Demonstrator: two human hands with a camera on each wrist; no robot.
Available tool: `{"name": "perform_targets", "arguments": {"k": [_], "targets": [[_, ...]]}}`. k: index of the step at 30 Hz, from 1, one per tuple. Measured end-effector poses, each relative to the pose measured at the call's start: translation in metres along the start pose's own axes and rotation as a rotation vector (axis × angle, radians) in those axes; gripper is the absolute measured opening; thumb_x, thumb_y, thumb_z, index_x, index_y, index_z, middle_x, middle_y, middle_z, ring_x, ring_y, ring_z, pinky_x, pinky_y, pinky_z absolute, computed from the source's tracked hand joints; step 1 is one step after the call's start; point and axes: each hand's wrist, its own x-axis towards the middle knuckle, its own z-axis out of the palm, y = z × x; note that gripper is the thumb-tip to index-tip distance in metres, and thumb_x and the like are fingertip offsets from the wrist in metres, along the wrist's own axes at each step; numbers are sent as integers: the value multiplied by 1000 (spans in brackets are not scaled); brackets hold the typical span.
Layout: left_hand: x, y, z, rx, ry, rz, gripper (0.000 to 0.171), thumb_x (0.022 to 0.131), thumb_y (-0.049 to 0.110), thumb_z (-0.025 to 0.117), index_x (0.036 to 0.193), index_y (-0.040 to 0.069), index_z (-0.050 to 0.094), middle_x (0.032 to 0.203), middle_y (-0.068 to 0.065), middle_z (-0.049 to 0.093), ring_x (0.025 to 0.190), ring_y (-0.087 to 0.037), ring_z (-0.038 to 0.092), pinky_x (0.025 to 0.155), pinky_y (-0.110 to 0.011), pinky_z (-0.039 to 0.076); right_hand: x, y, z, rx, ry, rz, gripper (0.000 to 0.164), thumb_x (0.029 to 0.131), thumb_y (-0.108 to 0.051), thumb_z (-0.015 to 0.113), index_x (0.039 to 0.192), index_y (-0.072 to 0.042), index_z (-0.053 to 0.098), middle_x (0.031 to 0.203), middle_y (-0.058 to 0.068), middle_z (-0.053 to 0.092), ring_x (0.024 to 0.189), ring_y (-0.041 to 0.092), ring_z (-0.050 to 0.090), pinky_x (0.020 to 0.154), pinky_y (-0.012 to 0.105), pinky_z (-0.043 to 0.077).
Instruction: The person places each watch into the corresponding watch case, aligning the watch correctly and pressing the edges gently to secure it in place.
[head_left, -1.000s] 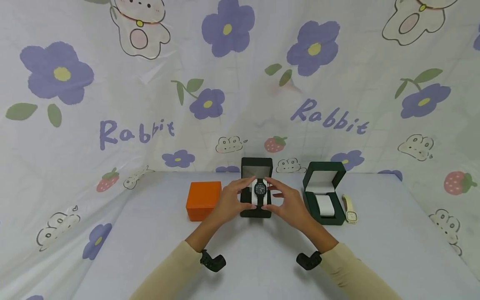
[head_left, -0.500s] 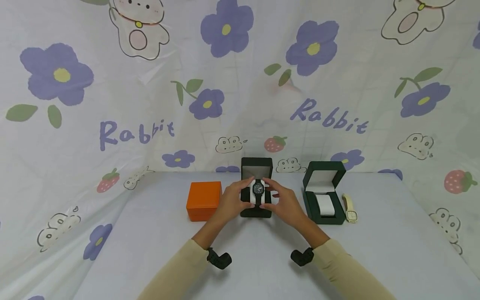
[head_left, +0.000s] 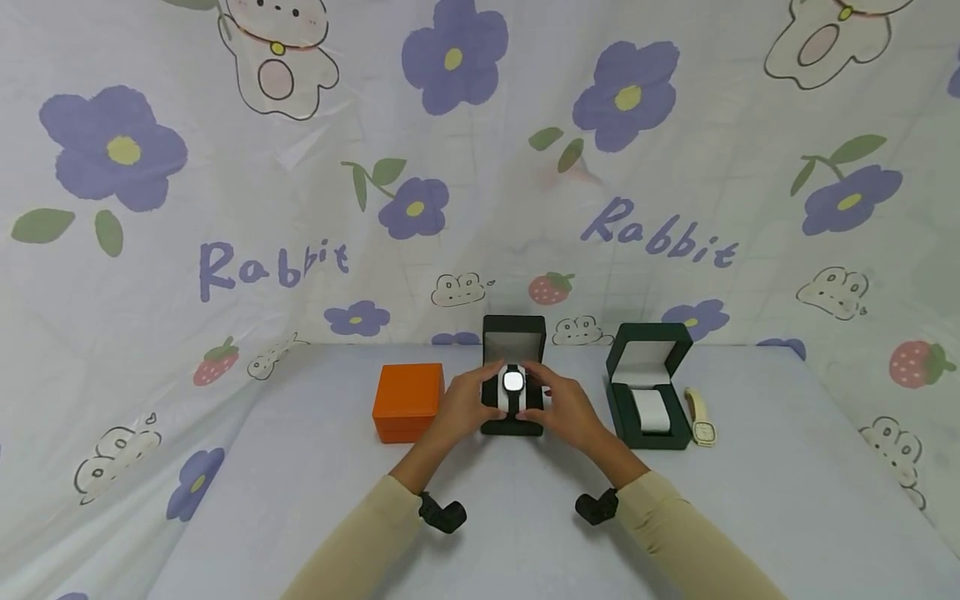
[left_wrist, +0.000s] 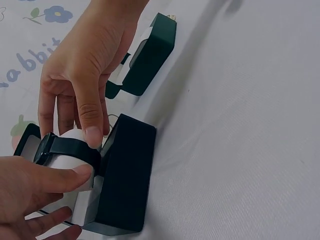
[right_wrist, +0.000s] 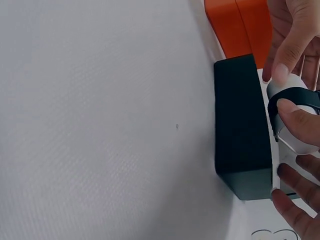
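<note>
- My left hand (head_left: 467, 403) and my right hand (head_left: 564, 406) pinch the white watch pillow (left_wrist: 75, 165) from either side, fingers curled round it, over the open black watch box (head_left: 513, 377).
- The black watch (head_left: 513, 382) is strapped around that pillow; its face glares white in the head view, so I cannot read the dial.
- Whether the pillow already sits down in the black watch box or is held just above its tray I cannot tell; my fingers cover the edges.
- In the right wrist view my fingers are cut off at the frame edge, and only a band of the strap (right_wrist: 295, 95) shows.
- Just left of the black watch box stands a closed orange box (head_left: 407, 401), half hidden by my left hand.
- Right of the black watch box, a dark green watch box (head_left: 649, 385) stands open with a bare white pillow inside.
- A cream-strapped watch (head_left: 701, 418) lies just beyond the green box, on the side away from the black watch box; its details are too small to make out.
- All of it rests on a pale lilac tabletop (head_left: 525, 517).
- Behind the black watch box hangs a cloth backdrop (head_left: 480, 167) printed with purple flowers, strawberries, rabbits and the word "Rabbit".
</note>
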Motion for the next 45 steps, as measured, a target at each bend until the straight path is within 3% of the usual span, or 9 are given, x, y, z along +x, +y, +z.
{"name": "perform_targets", "arguments": {"k": [11, 19, 30, 36, 45], "targets": [[2, -6, 3, 52, -15, 13, 85, 71, 1, 92, 146, 5, 54, 144, -14, 57, 132, -34, 55, 111, -50, 43, -1, 1, 5, -27, 3, 3, 81, 73, -10, 92, 144, -6, 53, 128, 13, 68, 107, 31, 69, 93, 48, 56], [5, -10, 6, 73, -31, -13, 84, 72, 4, 92, 147, 7, 54, 141, -14, 60, 126, -33, 59, 107, -49, 48, 0, -1, 3, -29, -23, 13, 81, 74, -9, 91, 145, -4, 52, 129, 14, 68, 109, 32, 67, 92, 50, 57], [8, -16, 6, 12, -107, -5, 83, 75, 5, 90, 148, 2, 51, 140, -18, 60, 126, -35, 58, 110, -50, 45, 2, 4, 3, 10, -91, 56, 76, 78, -10, 89, 144, 0, 52, 125, 16, 67, 112, 33, 64, 94, 51, 56], [10, -17, 5, -7, -147, -33, 82, 76, 6, 90, 148, 3, 51, 141, -18, 59, 128, -36, 56, 112, -52, 42, 4, 8, 1, 26, -125, 76, 73, 80, -12, 88, 143, -1, 54, 120, 14, 68, 112, 32, 63, 94, 52, 55], [13, -18, 3, -18, -154, -49, 79, 80, 10, 88, 150, 6, 50, 134, -18, 63, 125, -34, 57, 113, -52, 41, 6, 11, 1, 62, -117, 87, 72, 80, -11, 87, 143, -4, 54, 123, 14, 67, 113, 29, 61, 92, 51, 57]]}}
